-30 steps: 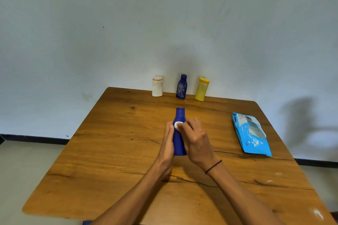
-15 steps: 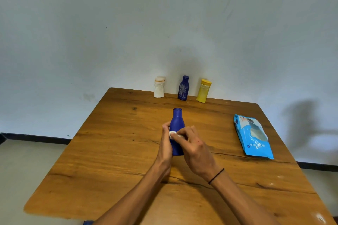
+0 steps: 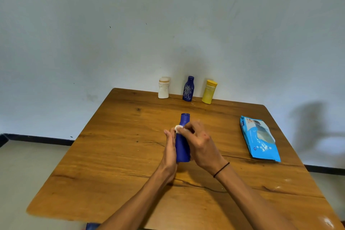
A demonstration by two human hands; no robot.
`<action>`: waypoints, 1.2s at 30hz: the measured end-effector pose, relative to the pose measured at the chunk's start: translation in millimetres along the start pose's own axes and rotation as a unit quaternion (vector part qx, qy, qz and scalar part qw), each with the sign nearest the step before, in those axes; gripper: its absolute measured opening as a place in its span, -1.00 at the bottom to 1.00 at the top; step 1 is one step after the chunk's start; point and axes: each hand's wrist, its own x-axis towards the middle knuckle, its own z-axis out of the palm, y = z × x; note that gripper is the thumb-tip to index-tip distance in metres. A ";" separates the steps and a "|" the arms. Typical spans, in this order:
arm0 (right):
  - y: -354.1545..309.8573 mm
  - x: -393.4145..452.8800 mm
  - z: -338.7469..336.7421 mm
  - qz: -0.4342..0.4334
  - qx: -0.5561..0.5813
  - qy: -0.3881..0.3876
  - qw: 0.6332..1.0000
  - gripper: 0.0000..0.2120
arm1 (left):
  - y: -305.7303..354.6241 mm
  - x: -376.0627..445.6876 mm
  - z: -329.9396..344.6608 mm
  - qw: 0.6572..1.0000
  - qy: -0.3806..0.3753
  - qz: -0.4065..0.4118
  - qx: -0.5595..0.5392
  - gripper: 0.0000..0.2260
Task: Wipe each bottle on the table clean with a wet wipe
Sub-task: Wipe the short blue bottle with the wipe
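The blue bottle (image 3: 183, 144) stands upright near the middle of the wooden table (image 3: 115, 155), plain deep blue with no label or print showing on the side in view, its cap end up and its base on the wood. The left hand (image 3: 170, 152) lies along the bottle's left side, its grip a steadying one with fingers fairly straight and pressed flat to the plastic. The right hand (image 3: 198, 143) comes in from the other side, its grip closed in a pinch on a small white wet wipe (image 3: 177, 128), which sits against the bottle's shoulder just below the neck. A thin dark band (image 3: 221, 169) rings the right wrist. To the right, well apart from the hands, a light blue pack of wipes (image 3: 259, 139) lies flat close to the table's right edge; it bears a picture and small print too fine to read. Bare wood stretches left of the hands out to the left edge, and also between the hands and the back row. At the far edge, against the pale wall (image 3: 168, 24), three more bottles stand upright in a line: a white bottle (image 3: 164, 87), a dark blue bottle (image 3: 188, 89) with pale scribbled markings that cannot be read, and a yellow bottle (image 3: 209, 92).
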 end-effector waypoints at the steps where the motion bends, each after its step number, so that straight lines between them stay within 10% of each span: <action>1: -4.1 -7.9 1.3 -0.016 0.005 -0.011 1.000 -0.68 | -1.0 2.0 -2.0 1.000 0.002 0.004 -0.004 -0.33; 19: 8.9 16.6 -5.9 0.061 0.028 0.040 0.997 -0.71 | -3.1 1.7 -1.4 0.989 -0.015 -0.085 -0.122 -0.44; 36: 1.0 -19.3 -6.5 -0.053 0.050 -0.048 0.996 -0.71 | -5.7 0.2 -9.3 0.939 -0.040 -0.153 -0.306 -0.43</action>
